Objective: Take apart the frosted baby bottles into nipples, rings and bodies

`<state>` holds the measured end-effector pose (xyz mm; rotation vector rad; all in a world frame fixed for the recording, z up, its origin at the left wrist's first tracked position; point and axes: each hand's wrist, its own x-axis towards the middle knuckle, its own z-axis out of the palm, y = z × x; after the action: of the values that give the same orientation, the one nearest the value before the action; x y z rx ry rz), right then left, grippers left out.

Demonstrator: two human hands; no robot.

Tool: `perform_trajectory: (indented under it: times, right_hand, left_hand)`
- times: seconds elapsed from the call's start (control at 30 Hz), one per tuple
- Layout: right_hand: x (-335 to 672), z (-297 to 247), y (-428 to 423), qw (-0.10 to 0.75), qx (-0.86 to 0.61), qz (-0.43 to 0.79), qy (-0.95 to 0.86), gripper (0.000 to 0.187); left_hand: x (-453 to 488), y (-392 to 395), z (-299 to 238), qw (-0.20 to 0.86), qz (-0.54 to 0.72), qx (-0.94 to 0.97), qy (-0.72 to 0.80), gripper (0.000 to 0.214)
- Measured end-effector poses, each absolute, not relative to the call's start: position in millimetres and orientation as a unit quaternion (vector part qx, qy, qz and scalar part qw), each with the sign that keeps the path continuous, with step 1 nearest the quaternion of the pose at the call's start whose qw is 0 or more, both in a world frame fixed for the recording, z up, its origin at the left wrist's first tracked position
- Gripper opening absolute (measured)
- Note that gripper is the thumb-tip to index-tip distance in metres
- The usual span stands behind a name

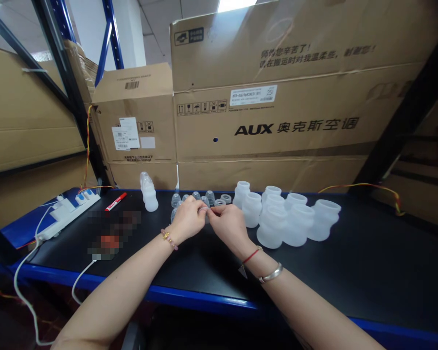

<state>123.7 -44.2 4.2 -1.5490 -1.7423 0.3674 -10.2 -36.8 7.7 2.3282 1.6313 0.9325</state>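
On the black table [364,262], caps [175,200] stand behind the left hand [188,217], bottles [271,228] beside the right hand [230,226]; both hands' fingertips pinch 1 small, mostly hidden piece [204,208].

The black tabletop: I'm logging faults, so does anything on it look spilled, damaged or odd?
A pixelated patch at the left, where a white cable ends, looks odd: it hides whatever lies there. Otherwise nothing stands out; no spill shows around the frosted white bottles.

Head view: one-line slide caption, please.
Left hand and right hand meet over a black tabletop, beside frosted containers.
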Motion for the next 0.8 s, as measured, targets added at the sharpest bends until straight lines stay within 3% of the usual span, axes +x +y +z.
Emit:
perform_trajectory:
  times: [0.2,0.53,0.8]
  right_hand:
    - [124.1,2.6,-43.8,0.386,-0.609,0.086,-0.688,0.031]
    - [123.5,0.8,-42.7,0.414,-0.592,0.108,-0.683,0.03]
    - [125.4,-2.3,-38.7,0.413,-0.602,0.123,-0.672,0.029]
  left_hand:
    - [-13.7,-32.2,1.8,0.13,0.352,0.773,0.511,0.031]
    - [-4.3,-36.6,3.2,0.051,0.342,0.777,0.526,0.025]
    - [-12.2,-36.5,7.1,0.075,0.314,0.8,0.505,0.025]
